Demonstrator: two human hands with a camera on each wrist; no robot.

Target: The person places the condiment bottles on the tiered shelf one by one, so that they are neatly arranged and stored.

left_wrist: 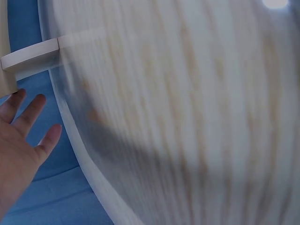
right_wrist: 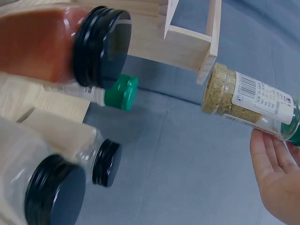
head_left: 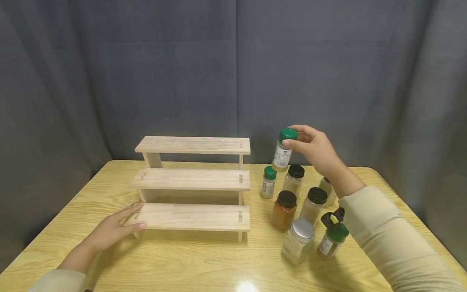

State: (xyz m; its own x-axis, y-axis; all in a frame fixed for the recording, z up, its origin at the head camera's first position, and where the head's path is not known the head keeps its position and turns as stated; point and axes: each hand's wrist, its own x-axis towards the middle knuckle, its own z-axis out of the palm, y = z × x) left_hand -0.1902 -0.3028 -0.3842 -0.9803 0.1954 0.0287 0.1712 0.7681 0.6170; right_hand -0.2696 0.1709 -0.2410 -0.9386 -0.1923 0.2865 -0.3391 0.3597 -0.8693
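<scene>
My right hand [head_left: 316, 149] holds a spice jar [head_left: 282, 157] by its green cap, thumb in front. The jar is raised and slightly tilted above the other jars, and its white label and yellowish-brown granules [right_wrist: 219, 89] show in the right wrist view. At the left end of a three-tier wooden rack [head_left: 197, 215], my left hand [head_left: 109, 229] rests on the lowest shelf, its thumb along the front edge. Seen from the left wrist, the fingers [left_wrist: 29, 115] are spread and fairly straight beside the wood.
Right of the rack stand a green-capped jar [head_left: 268, 184], an orange-filled jar [head_left: 283, 213] with black lid, several pale-filled black-lidded jars [head_left: 311, 206], a silver-lidded jar [head_left: 297, 242] and another green-capped jar [head_left: 328, 245] under my right forearm. Dark curtains [head_left: 204, 81] hang behind the table.
</scene>
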